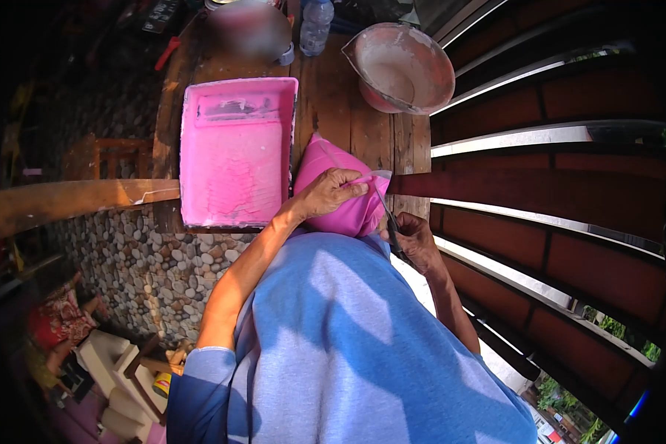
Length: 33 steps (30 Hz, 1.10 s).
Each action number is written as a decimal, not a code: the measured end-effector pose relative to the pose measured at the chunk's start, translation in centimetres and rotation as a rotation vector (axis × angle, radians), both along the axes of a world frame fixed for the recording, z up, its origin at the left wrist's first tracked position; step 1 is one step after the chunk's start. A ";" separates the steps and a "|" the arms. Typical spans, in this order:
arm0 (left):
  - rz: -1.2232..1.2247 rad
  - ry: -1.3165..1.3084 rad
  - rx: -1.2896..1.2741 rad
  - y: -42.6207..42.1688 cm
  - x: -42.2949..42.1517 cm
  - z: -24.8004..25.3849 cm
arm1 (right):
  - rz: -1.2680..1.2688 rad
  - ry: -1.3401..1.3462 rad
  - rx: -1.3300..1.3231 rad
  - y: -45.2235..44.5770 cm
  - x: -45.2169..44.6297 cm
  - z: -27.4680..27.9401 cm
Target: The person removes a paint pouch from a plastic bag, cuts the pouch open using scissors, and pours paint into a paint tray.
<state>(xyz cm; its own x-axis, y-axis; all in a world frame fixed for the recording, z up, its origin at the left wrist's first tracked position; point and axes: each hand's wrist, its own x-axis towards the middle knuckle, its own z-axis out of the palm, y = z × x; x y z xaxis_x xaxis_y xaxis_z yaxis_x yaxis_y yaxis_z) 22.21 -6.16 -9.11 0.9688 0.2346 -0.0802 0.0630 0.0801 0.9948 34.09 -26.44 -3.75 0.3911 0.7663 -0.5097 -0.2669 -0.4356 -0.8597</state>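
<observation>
Scissors at the bag
Your left hand pinches the bag's end; your right hand grasps the scissors by the handles.

Pink rectangular plastic tray: glossy, wet-looking rippled pink coating inside. Right of tray: plump pink plastic bag, smooth, shiny. Under tray: brown plank desk, worn wood. Beyond tray, right: round reddish bucket, matt, residue-crusted.
</observation>
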 end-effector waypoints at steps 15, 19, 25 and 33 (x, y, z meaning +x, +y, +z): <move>-0.042 0.035 0.002 0.3 0.1 0.5 | -0.025 -0.060 -0.110 0.4 0.0 0.2; -0.039 0.034 0.018 0.0 0.2 0.5 | -0.013 -0.025 -0.136 1.0 0.3 0.5; -0.031 0.026 0.009 0.1 0.1 0.1 | -0.081 0.027 -0.037 0.8 0.3 -0.5; -0.042 0.020 0.023 0.1 0.0 0.4 | 0.025 -0.029 -0.109 3.2 1.4 1.0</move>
